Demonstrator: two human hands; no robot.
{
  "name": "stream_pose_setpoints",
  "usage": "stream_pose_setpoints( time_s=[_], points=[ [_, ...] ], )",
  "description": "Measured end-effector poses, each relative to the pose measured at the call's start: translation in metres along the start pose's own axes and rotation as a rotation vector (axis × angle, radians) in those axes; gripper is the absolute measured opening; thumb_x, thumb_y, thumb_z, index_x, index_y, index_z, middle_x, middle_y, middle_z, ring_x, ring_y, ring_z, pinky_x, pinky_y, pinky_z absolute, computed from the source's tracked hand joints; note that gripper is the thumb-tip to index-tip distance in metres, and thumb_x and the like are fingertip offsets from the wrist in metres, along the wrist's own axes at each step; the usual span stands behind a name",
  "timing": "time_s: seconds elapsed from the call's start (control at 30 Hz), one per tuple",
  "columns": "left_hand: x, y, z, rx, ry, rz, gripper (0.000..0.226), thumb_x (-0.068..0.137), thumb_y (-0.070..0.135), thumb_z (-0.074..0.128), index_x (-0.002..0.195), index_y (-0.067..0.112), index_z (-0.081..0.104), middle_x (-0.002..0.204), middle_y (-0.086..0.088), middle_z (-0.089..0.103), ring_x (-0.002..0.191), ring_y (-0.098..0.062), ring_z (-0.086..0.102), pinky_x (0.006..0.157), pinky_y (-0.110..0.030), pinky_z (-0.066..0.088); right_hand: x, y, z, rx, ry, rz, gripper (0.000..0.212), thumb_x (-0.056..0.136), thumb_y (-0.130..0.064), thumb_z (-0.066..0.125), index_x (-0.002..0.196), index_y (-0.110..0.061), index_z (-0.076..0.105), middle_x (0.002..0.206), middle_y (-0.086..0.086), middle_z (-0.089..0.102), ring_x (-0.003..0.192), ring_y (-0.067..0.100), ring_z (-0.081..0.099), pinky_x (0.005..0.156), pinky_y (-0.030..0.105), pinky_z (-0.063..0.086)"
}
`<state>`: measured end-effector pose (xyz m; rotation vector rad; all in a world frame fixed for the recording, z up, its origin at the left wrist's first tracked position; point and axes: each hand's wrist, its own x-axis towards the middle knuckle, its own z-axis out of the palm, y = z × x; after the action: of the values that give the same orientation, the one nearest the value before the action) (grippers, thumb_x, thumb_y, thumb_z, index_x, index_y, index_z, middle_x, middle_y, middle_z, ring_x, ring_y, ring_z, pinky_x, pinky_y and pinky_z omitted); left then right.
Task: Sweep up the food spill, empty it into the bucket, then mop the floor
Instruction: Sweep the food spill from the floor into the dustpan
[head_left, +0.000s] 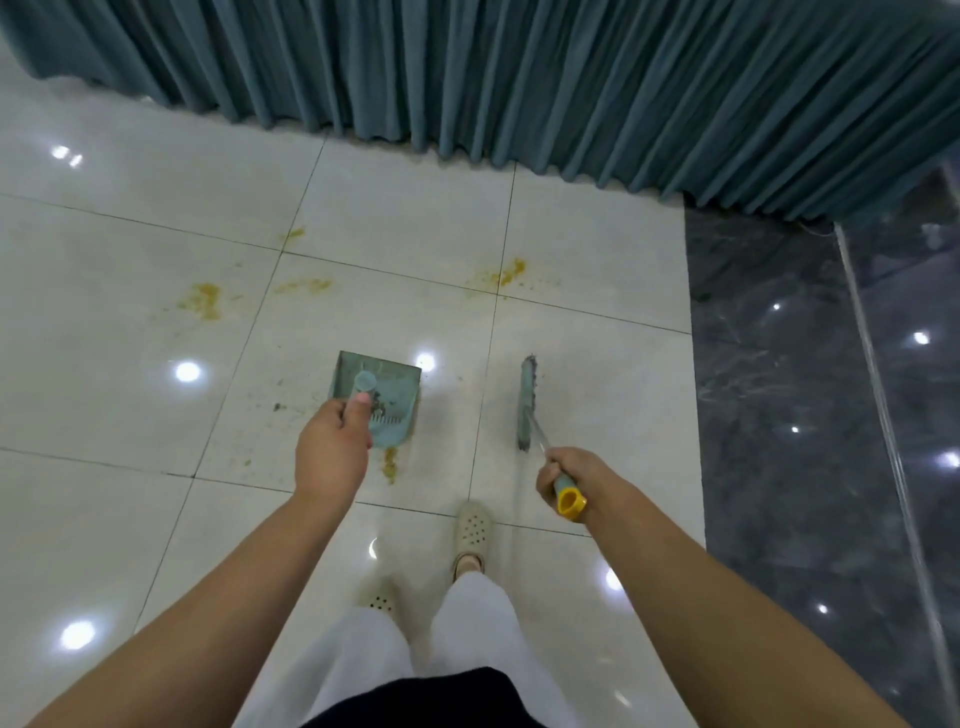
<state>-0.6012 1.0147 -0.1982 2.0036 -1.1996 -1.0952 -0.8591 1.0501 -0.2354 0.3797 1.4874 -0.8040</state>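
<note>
My left hand (332, 449) grips the handle of a teal dustpan (387, 402), held over the white tiles with some dark bits inside it. My right hand (569, 475) grips the yellow-and-teal end of a broom handle; the teal broom head (527, 405) hangs just right of the dustpan, apart from it. Yellow food smears lie on the floor: one patch at the left (202, 299), a streak (304, 286), a patch at the right (506, 273), a small one further back (293, 234), and one just below the dustpan (389, 465).
A teal curtain (519, 78) hangs along the far side down to the floor. Dark marble flooring (779, 389) with a metal strip runs along the right. My feet in pale perforated shoes (472, 525) stand on the white tiles right behind the dustpan.
</note>
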Motion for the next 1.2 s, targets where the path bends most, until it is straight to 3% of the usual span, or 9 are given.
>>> stream_pose_setpoints(
  time_s=[0.17,0.47,0.77,1.0,1.2],
  points=[
    [0.016,0.024,0.041,0.009,-0.028,0.003,0.04,0.099,0.04,0.038,0.087,0.009,0.059,0.071,-0.004,0.059,0.065,-0.021,0.054,0.057,-0.029,0.04,0.02,-0.072,-0.04,-0.01,0.089,-0.039,0.016,0.101,-0.008,0.038,0.084,-0.005,0.039,0.067,0.005,0.036,0.021,0.007,0.036,0.028,0.01,0.035],
    [0.039,0.062,0.096,0.014,-0.069,-0.018,0.038,0.099,0.039,0.039,0.085,0.01,0.059,0.064,-0.004,0.057,0.053,-0.016,0.049,0.056,-0.028,0.04,0.066,-0.161,-0.067,-0.068,0.163,0.022,0.015,0.099,-0.006,0.036,0.084,-0.005,0.04,0.068,0.005,0.037,0.02,0.007,0.035,0.027,0.01,0.034],
    [0.058,0.074,0.108,-0.013,-0.029,-0.06,0.037,0.099,0.042,0.038,0.076,0.019,0.056,0.064,-0.004,0.056,0.055,-0.019,0.048,0.061,-0.035,0.042,0.071,-0.125,-0.003,-0.358,0.111,0.186,0.014,0.097,-0.011,0.049,0.084,-0.005,0.047,0.064,0.007,0.045,0.032,0.011,0.042,0.027,0.013,0.035],
    [0.069,0.083,0.11,-0.027,0.021,-0.088,0.043,0.098,0.043,0.038,0.086,0.007,0.06,0.068,-0.005,0.057,0.058,-0.021,0.049,0.061,-0.034,0.042,0.054,-0.107,0.027,-0.355,0.002,0.288,0.012,0.096,-0.011,0.048,0.085,-0.005,0.048,0.058,0.002,0.042,0.022,0.009,0.037,0.029,0.011,0.036],
    [0.074,0.094,0.111,0.018,0.054,-0.049,0.044,0.099,0.041,0.038,0.072,0.01,0.054,0.066,-0.007,0.057,0.06,-0.024,0.051,0.06,-0.031,0.042,0.048,-0.118,0.03,-0.261,-0.08,0.285,0.013,0.095,-0.011,0.048,0.085,-0.004,0.044,0.049,0.004,0.041,0.024,0.009,0.038,0.028,0.012,0.035]
  ],
)
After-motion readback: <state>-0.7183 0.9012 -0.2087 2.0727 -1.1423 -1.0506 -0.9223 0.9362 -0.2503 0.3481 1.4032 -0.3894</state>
